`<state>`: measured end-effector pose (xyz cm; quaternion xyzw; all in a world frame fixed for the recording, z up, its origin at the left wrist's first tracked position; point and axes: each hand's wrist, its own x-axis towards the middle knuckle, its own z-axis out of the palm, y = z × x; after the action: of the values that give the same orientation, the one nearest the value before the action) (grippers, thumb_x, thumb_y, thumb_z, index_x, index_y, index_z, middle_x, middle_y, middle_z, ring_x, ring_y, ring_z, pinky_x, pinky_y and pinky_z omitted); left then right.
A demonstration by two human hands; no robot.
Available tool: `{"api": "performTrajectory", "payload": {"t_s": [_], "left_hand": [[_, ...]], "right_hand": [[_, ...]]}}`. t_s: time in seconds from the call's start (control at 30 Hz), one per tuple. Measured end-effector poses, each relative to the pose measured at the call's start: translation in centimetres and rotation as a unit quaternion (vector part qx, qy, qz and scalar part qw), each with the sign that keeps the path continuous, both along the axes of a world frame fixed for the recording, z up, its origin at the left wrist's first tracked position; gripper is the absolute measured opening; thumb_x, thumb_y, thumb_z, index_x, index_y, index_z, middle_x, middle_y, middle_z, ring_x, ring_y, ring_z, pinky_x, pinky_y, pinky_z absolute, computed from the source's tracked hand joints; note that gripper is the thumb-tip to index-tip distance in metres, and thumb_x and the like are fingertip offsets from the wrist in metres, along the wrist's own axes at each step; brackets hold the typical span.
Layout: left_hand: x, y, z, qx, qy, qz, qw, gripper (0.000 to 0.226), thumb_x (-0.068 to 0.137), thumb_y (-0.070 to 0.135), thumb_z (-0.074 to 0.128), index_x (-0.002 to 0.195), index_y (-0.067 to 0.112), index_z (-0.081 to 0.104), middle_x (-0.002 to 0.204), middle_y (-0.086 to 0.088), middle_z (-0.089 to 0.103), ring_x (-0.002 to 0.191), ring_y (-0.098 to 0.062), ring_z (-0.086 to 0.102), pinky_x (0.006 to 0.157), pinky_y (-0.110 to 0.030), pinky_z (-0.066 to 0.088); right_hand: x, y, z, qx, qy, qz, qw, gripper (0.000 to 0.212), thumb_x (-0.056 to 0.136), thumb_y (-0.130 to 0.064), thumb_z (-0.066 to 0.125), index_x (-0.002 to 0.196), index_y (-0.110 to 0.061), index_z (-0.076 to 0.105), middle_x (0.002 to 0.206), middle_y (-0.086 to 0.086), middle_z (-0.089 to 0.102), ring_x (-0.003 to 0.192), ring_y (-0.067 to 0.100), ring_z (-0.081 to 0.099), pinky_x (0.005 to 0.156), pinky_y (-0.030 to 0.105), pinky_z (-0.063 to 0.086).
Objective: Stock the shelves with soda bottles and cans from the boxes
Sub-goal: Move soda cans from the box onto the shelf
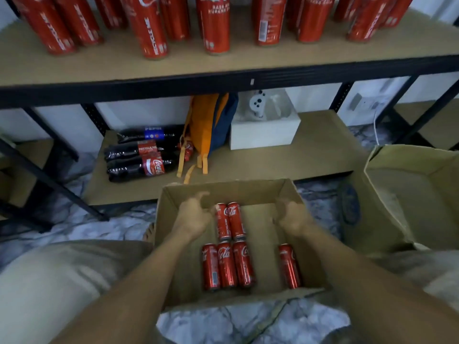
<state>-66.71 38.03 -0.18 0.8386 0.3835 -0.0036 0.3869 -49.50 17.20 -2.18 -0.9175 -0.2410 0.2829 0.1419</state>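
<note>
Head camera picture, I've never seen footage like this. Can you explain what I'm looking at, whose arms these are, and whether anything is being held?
There is no machine here. A camera worn on a person's head looks forward and down, so the two bare arms at the bottom are the wearer's own. The left hand and right hand reach into an open cardboard box. Their fingers are loosely curved and neither plainly holds anything. Six red cola cans lie on their sides in that box, and the left hand is close beside the far pair. Above, a shelf board carries upright red cans. The lower shelf holds dark soda bottles lying down, an orange backpack and a white box. Another open carton sits to the right.
</note>
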Motion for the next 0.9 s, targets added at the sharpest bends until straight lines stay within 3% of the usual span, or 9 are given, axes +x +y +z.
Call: {"api": "performTrajectory", "payload": {"t_s": [0.07, 0.13, 0.23, 0.3, 0.37, 0.43, 0.57, 0.77, 0.9], "left_hand": [[-1.3, -1.0, -4.5, -0.048, 0.042, 0.021, 0.998, 0.054, 0.092, 0.033, 0.072, 0.140, 0.021, 0.053, 0.128, -0.006, 0.064, 0.090, -0.014, 0.065, 0.077, -0.024, 0.052], [-2.7, -1.7, -8.7, -0.098, 0.079, 0.039, 0.991, 0.055, 0.090, 0.027, 0.074, 0.139, 0.014, 0.053, 0.133, -0.011, 0.061, 0.111, -0.025, 0.063, 0.091, -0.030, 0.051], [-4.5, -1.4, -17.0, -0.154, 0.119, 0.056, 0.979, 0.052, 0.076, 0.040, 0.082, 0.117, 0.012, 0.065, 0.118, -0.015, 0.070, 0.104, -0.031, 0.067, 0.094, -0.041, 0.054], [-5.1, -1.8, -19.8, -0.174, 0.139, 0.066, 0.973, 0.052, 0.067, 0.053, 0.080, 0.106, 0.020, 0.072, 0.110, -0.008, 0.074, 0.097, -0.025, 0.069, 0.092, -0.039, 0.055], [-5.0, -2.6, -19.4, -0.191, 0.145, 0.079, 0.968, 0.039, 0.082, 0.035, 0.080, 0.114, 0.017, 0.068, 0.111, -0.003, 0.070, 0.096, -0.021, 0.065, 0.085, -0.029, 0.049], [-4.4, -3.0, -19.3, -0.221, 0.135, 0.121, 0.958, 0.041, 0.086, 0.022, 0.079, 0.122, 0.012, 0.061, 0.110, -0.005, 0.065, 0.098, -0.023, 0.063, 0.081, -0.030, 0.046], [-3.8, -2.8, -21.0, -0.220, 0.124, 0.178, 0.951, 0.063, 0.081, 0.022, 0.083, 0.134, 0.011, 0.051, 0.124, -0.011, 0.065, 0.103, -0.029, 0.065, 0.089, -0.042, 0.055], [-3.8, -3.0, -22.7, -0.214, 0.117, 0.195, 0.950, 0.085, 0.075, 0.012, 0.087, 0.145, 0.016, 0.039, 0.135, -0.014, 0.059, 0.118, -0.035, 0.059, 0.101, -0.056, 0.049], [-3.6, -3.4, -23.4, -0.197, 0.113, 0.194, 0.954, 0.088, 0.075, 0.011, 0.087, 0.147, 0.017, 0.037, 0.135, -0.014, 0.058, 0.119, -0.035, 0.059, 0.100, -0.056, 0.049]], "right_hand": [[-1.3, -2.1, -4.0, -0.050, 0.044, -0.007, 0.998, 0.042, 0.094, -0.030, 0.066, 0.126, -0.004, 0.063, 0.117, 0.015, 0.070, 0.103, 0.028, 0.067, 0.073, 0.025, 0.044], [-2.3, -4.1, -7.5, -0.072, 0.077, -0.031, 0.994, 0.045, 0.093, -0.032, 0.068, 0.126, -0.003, 0.063, 0.114, 0.015, 0.072, 0.103, 0.029, 0.069, 0.072, 0.024, 0.043], [-2.8, -5.8, -11.4, -0.084, 0.110, -0.080, 0.987, 0.045, 0.087, -0.031, 0.076, 0.122, -0.005, 0.066, 0.110, 0.015, 0.073, 0.099, 0.029, 0.070, 0.080, 0.030, 0.055], [-3.0, -6.5, -13.1, -0.086, 0.132, -0.102, 0.982, 0.037, 0.086, -0.026, 0.077, 0.117, -0.008, 0.066, 0.111, 0.015, 0.073, 0.096, 0.028, 0.070, 0.084, 0.034, 0.056], [-3.2, -6.8, -14.3, -0.091, 0.146, -0.117, 0.978, 0.032, 0.089, -0.019, 0.075, 0.115, -0.009, 0.061, 0.114, 0.015, 0.070, 0.097, 0.029, 0.067, 0.081, 0.029, 0.050], [-3.2, -7.1, -15.9, -0.092, 0.150, -0.120, 0.977, 0.047, 0.089, -0.017, 0.075, 0.130, -0.010, 0.054, 0.119, 0.018, 0.068, 0.104, 0.033, 0.065, 0.083, 0.029, 0.046], [-2.7, -6.3, -17.3, -0.098, 0.115, -0.108, 0.983, 0.061, 0.088, -0.021, 0.074, 0.141, -0.013, 0.045, 0.130, 0.018, 0.062, 0.114, 0.038, 0.062, 0.096, 0.038, 0.049], [-2.9, -5.1, -19.1, -0.119, 0.108, -0.115, 0.980, 0.083, 0.085, -0.017, 0.078, 0.148, -0.012, 0.024, 0.147, 0.022, 0.034, 0.126, 0.046, 0.050, 0.103, 0.054, 0.045], [-2.6, -4.6, -19.9, -0.099, 0.139, -0.125, 0.977, 0.109, 0.085, -0.019, 0.080, 0.160, -0.031, 0.001, 0.152, 0.020, 0.025, 0.126, 0.046, 0.050, 0.102, 0.056, 0.047]]}}
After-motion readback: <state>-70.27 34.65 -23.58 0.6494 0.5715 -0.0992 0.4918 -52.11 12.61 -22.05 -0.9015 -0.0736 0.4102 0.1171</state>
